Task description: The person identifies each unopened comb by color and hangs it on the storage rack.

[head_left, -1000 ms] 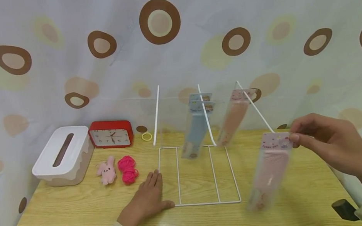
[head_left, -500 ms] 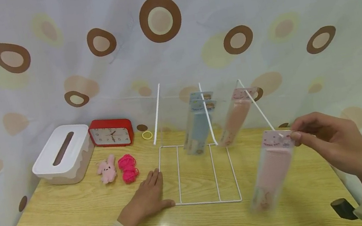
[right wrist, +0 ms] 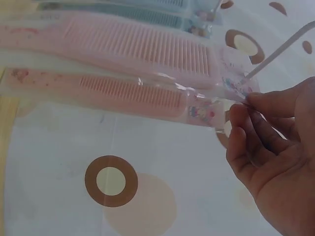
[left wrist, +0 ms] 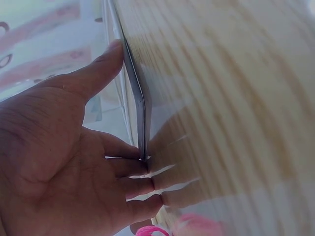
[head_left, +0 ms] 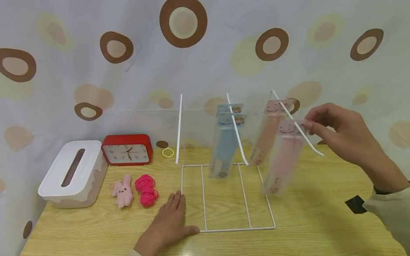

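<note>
My right hand [head_left: 338, 132] pinches the top corner of a packaged pink comb [head_left: 285, 155]; the right prong of the white wire rack [head_left: 240, 230] passes through its header. Behind it on that prong hangs another pink comb [right wrist: 133, 98], more orange in tone. Packaged blue combs [head_left: 224, 145] hang from the middle prong. The left prong [head_left: 179, 127] carries nothing. My left hand [head_left: 167, 222] rests at the rack base's front left corner, fingers straight. In the left wrist view its thumb and fingertips touch the base wire [left wrist: 140, 105] and the table.
Left of the rack lie a pink yarn skein [head_left: 146, 190] and a small pink plush bunny [head_left: 122, 192]. Farther back stand a red alarm clock [head_left: 127, 149] and a white tissue box [head_left: 72, 174]. A yellow ring [head_left: 167, 152] lies near the patterned curtain [head_left: 134, 81].
My right hand has moved the pink comb from the right prong's tip up and back along the prong, toward the other pink comb. My left hand has stayed on the rack base.
</note>
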Demonstrator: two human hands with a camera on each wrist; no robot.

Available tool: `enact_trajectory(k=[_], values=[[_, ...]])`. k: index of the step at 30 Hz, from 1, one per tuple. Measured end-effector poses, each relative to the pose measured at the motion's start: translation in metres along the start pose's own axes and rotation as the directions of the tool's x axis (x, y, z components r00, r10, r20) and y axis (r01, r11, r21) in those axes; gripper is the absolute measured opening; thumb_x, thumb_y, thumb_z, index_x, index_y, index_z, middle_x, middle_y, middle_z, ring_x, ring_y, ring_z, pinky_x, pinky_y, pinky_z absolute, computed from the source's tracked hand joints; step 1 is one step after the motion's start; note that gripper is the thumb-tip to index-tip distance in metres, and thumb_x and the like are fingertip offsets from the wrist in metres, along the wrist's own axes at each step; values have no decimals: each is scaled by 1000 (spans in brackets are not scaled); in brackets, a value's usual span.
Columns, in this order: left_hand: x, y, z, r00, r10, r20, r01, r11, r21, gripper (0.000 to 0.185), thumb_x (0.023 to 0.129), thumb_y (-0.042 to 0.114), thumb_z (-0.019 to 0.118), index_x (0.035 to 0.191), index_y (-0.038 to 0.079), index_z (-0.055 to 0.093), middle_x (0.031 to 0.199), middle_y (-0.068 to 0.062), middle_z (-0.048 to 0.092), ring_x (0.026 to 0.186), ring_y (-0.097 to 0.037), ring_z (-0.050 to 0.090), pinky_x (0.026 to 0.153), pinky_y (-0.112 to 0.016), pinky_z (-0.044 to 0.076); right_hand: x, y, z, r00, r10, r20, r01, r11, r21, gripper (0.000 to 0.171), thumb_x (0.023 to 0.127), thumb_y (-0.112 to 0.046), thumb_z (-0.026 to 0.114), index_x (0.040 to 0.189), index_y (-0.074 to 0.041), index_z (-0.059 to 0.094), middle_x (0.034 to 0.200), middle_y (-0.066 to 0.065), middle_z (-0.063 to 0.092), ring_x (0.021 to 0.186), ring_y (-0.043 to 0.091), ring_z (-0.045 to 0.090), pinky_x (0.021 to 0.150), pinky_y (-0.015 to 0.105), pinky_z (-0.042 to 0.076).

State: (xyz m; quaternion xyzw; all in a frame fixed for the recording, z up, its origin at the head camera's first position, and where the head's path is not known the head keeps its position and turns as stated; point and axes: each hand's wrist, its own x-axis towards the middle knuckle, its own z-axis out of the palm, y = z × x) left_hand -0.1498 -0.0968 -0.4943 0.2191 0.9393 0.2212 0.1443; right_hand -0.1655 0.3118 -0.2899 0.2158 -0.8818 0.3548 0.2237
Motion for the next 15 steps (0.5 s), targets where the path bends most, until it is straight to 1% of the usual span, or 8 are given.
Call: enact_trajectory(k=[3, 6, 11, 13, 15], values=[[-1, 1, 0, 1000, 0, 2, 0, 1000, 0, 101, 87, 51, 73, 154, -8, 26, 163, -24, 17, 151, -41, 15, 116, -59, 25, 13, 7, 3, 998, 55, -4, -56, 998, -15, 14, 93, 3, 66, 106, -2, 67, 92, -9, 68, 81, -1, 63, 66, 10, 50], [0, 1, 1, 1000, 4, 2, -4, 1000, 4, 102, 87, 52, 73, 154, -8, 25, 163, -24, 16, 151, -41, 15, 117, -59, 25, 22, 12, 4, 997, 72, -8, -73, 997, -13, 11, 94, 0, 67, 104, -1, 67, 93, -8, 68, 81, 1, 63, 73, 10, 46], [2, 2, 0, 1000, 15, 2, -15, 1000, 18, 102, 87, 52, 73, 154, -8, 26, 163, -24, 16, 150, -41, 16, 116, -60, 25, 25, 15, 3, 996, 94, -1, -94, 995, 16, 10, 95, -2, 66, 105, -2, 65, 93, -6, 67, 78, 5, 63, 72, 11, 48], [3, 2, -1, 1000, 13, 4, -13, 1000, 18, 102, 86, 52, 73, 154, -9, 26, 163, -25, 17, 150, -41, 16, 116, -60, 26, 24, 15, 3, 994, 112, 11, -112, 994, 11, 14, 96, -5, 65, 110, -3, 65, 96, -4, 67, 79, 5, 64, 73, 11, 48], [3, 3, -1, 1000, 9, 9, -9, 1000, 17, 102, 87, 52, 73, 154, -8, 26, 163, -24, 17, 150, -41, 16, 116, -59, 25, 21, 14, 3, 989, 144, 29, -143, 989, -29, 21, 98, -12, 64, 119, -7, 64, 101, -1, 67, 81, 3, 63, 72, 11, 47]])
